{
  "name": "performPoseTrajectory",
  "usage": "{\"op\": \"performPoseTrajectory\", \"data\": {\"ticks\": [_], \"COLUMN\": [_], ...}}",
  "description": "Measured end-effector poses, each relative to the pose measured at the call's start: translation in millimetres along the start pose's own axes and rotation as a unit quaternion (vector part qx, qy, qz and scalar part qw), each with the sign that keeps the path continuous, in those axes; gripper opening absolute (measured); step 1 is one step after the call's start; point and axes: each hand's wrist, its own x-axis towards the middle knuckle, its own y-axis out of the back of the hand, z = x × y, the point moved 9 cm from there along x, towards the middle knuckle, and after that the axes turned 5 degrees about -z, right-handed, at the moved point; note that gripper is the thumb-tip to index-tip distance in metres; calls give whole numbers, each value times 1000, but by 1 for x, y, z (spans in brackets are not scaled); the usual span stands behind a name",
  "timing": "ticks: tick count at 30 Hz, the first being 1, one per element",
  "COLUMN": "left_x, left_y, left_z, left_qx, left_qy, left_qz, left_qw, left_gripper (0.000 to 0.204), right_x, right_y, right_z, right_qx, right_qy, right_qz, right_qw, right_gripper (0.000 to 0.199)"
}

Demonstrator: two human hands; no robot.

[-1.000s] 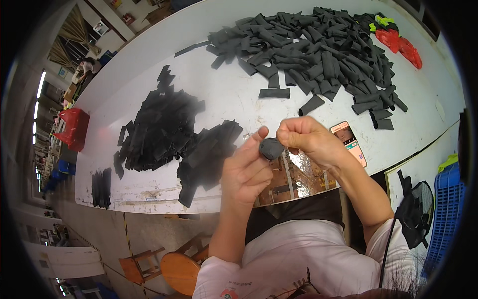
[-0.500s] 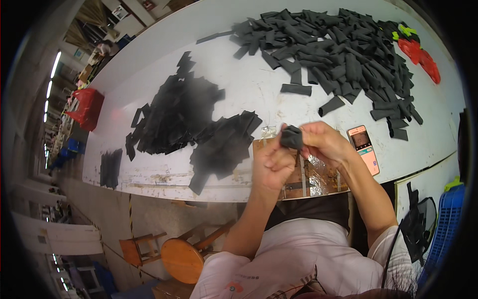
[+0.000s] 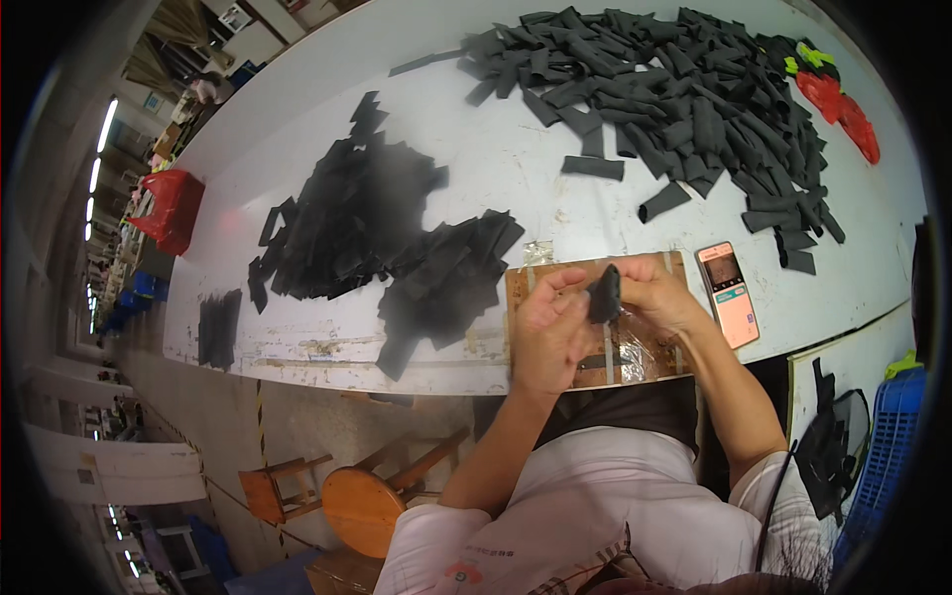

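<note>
The head view centres on a small dark grey fabric piece (image 3: 606, 295), raised above a brown board (image 3: 523, 290) between the person's two hands. The right hand (image 3: 658, 296) pinches the piece between thumb and fingers, and its folded end points upward. The left hand (image 3: 553, 325) is just beside it with fingers partly curled and blurred; whether it too grips the fabric, I cannot tell. Strips of shiny tape cross the board, which lies at the near edge of the white surface (image 3: 496, 188).

Just right of the board is a smartphone (image 3: 729, 295) with its screen lit. To the left, flat black fabric pieces (image 3: 342, 218) spread in an uneven heap, with a small neat stack (image 3: 219, 329) near the left end. Beyond the hands, a large pile of dark grey fabric tubes (image 3: 684, 109) covers the far right, beside a red plastic bag (image 3: 838, 111). Another red bag (image 3: 171, 211) stands at the far left. Below, a round wooden stool (image 3: 364, 511) stands on the floor, and a blue plastic crate (image 3: 881, 466) sits at the right.
</note>
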Motion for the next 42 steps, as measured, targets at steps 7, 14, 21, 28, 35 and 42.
{"op": "performPoseTrajectory", "data": {"ticks": [7,14,21,28,35,42], "left_x": [-6,-1,-5,-16,12,15], "left_y": [-37,-3,-56,-3,-57,-52], "left_z": [12,31,68,58,53,46], "left_qx": [-415,287,420,328,232,481], "left_qy": [107,-106,-258,-230,-160,-164], "left_qz": [-109,1,-60,69,-87,-59], "left_qw": [897,952,868,914,956,859], "left_gripper": [24,30,10,7,11,17], "right_x": [5,4,-30,-27,-27,-18], "right_y": [-17,11,19,-42,-16,-3], "right_z": [-46,14,-59,-80,-54,-16], "right_qx": [-64,7,-291,-667,-589,-545], "right_qy": [70,8,124,173,184,62], "right_qz": [-38,-24,196,41,73,34], "right_qw": [995,1000,928,724,784,836], "right_gripper": [18,20,23,29,12,16]}}
